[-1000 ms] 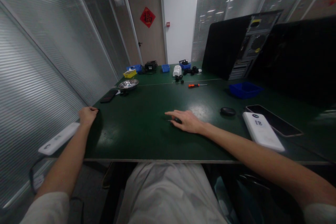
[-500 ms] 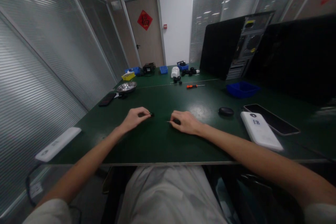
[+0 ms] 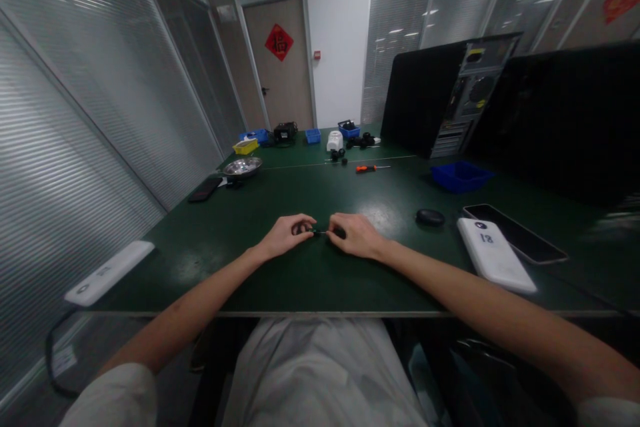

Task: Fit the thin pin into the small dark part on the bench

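Above the dark green tabletop (image 3: 280,283), my left hand (image 3: 284,236) pinches a small dark piece (image 3: 316,232) between thumb and fingertips. Its kind is too small to make out. My right hand (image 3: 356,235) is closed, with thumb and forefinger on a thin, light metal rod (image 3: 324,233) that points left. The rod's tip meets the dark piece or sits right beside it; whether it goes in cannot be seen. Only a small gap separates the two hands.
An orange-handled screwdriver (image 3: 367,169) lies beyond my hands. A metal bowl (image 3: 243,167) and dark phone (image 3: 205,189) are on the left. Right of my hands are a computer mouse (image 3: 430,217), a blue tray (image 3: 461,177) and a white power bank (image 3: 495,255). Computer cases (image 3: 425,93) stand behind.
My left hand has moved right with the dark piece, up to the rod in my right hand. My right hand has hardly shifted. The view has tilted slightly.
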A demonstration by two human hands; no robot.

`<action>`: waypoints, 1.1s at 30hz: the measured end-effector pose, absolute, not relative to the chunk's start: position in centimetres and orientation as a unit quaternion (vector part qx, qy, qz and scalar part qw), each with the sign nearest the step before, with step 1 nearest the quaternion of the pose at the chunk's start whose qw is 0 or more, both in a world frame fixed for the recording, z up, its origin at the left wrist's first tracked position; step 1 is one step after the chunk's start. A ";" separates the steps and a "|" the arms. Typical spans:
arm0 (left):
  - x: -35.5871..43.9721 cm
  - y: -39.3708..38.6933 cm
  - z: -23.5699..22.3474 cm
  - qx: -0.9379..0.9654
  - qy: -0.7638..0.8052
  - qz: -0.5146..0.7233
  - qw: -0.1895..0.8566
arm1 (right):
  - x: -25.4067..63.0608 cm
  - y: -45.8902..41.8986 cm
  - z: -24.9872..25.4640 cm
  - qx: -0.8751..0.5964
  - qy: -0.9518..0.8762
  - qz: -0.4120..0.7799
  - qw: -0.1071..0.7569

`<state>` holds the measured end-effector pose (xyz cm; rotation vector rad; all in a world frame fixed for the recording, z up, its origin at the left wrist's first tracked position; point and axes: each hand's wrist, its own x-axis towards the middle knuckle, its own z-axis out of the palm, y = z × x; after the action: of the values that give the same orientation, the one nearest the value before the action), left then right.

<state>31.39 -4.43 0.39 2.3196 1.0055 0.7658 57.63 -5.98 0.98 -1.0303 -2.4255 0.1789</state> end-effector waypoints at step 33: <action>32.7 -5.9 0.5 0.855 0.334 0.308 0.252 | 56.5 -6.8 1.1 -0.345 -0.915 0.028 0.208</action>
<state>32.65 -5.93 0.53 2.3249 0.9085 0.8382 56.53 -6.82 1.12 -0.9611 -2.5464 0.0777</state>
